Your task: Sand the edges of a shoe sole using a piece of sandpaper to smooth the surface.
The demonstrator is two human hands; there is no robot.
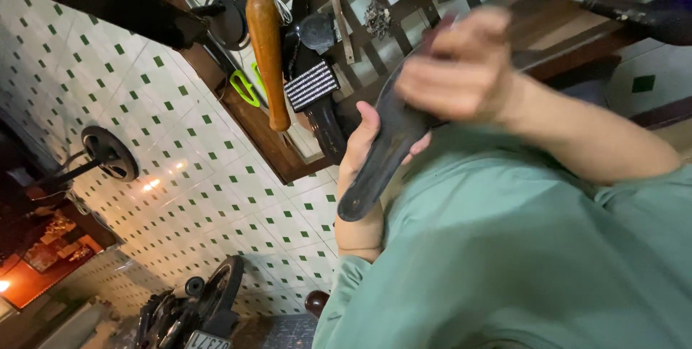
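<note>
Black sole (382, 154) rests gripped in the left hand (360, 147), just below the wooden tray (252, 126); the blurred right hand (461, 68) pinches its upper end. Best held steady, I judge.
</note>
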